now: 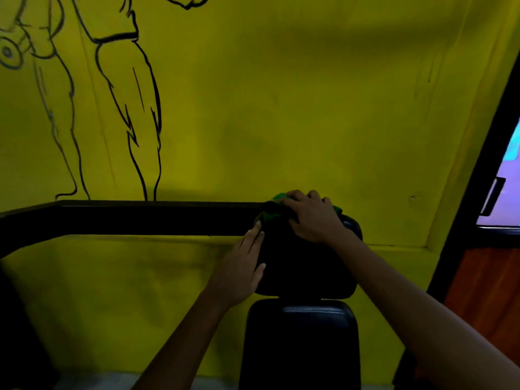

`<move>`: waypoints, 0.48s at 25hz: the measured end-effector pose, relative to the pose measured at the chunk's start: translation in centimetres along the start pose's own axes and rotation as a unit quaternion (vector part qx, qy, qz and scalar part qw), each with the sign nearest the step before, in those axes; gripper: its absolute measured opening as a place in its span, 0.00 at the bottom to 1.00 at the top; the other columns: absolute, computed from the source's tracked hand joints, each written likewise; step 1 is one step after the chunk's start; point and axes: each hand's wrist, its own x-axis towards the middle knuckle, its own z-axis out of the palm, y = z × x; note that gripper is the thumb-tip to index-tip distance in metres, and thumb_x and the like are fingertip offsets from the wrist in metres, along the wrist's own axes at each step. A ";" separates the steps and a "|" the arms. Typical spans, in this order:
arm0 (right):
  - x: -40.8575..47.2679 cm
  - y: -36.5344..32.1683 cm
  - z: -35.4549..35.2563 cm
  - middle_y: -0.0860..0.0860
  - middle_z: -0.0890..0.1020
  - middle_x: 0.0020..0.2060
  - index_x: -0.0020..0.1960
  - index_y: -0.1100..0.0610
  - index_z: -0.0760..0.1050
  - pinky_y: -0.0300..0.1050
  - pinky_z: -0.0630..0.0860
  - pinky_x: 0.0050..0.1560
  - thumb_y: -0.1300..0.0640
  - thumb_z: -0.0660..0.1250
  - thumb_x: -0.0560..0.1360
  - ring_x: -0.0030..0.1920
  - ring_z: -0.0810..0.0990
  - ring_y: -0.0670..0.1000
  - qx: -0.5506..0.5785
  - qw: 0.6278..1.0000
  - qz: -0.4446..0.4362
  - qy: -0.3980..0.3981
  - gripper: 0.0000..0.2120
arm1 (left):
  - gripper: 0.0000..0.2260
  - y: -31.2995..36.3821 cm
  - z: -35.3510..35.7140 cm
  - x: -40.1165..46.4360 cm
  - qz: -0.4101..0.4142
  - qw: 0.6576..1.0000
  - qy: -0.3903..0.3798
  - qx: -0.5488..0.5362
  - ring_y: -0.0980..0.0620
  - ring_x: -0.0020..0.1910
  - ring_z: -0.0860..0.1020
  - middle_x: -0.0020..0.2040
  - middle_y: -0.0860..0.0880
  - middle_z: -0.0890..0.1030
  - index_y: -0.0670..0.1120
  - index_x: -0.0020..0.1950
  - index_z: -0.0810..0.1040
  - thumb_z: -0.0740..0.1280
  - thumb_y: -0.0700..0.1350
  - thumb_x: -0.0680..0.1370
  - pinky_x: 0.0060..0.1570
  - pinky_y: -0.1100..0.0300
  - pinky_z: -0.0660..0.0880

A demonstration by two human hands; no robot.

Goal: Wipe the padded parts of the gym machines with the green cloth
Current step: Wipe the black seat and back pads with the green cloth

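Pressing the green cloth [277, 205] onto the top edge of the upper black pad [306, 266], the right hand [313, 218] lies flat over the bunched fabric, fingers curled loosely across it. The left hand [242, 266] is open, fingers straight, braced against the pad's left side and holding nothing. The cloth sits at the far, upper end of the pad, mostly under the right hand, with a bright corner showing past the fingertips. The pad's long axis runs upright, so the unwiped face lies below the cloth, toward the person; a downward pull by the right hand looks like the natural stroke. Directly beneath, just apart from it, stands a second glossy pad [301, 342], probably next in line. A black frame bar [140, 218] runs leftward from the upper pad along the yellow wall [281, 108]. Nothing blocks the pad's face; only the steadying left hand crowds its left edge.
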 end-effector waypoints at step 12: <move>-0.8 1.3 1.4 0.49 0.64 0.71 0.74 0.45 0.59 0.54 0.63 0.60 0.47 0.57 0.79 0.66 0.63 0.58 -0.004 0.997 0.067 0.041 0.23 | 0.26 -2.6 -1.7 3.6 0.078 0.997 -0.001 -0.005 0.44 0.67 0.71 0.69 0.42 0.72 0.37 0.69 0.71 0.55 0.54 0.78 0.65 0.52 0.67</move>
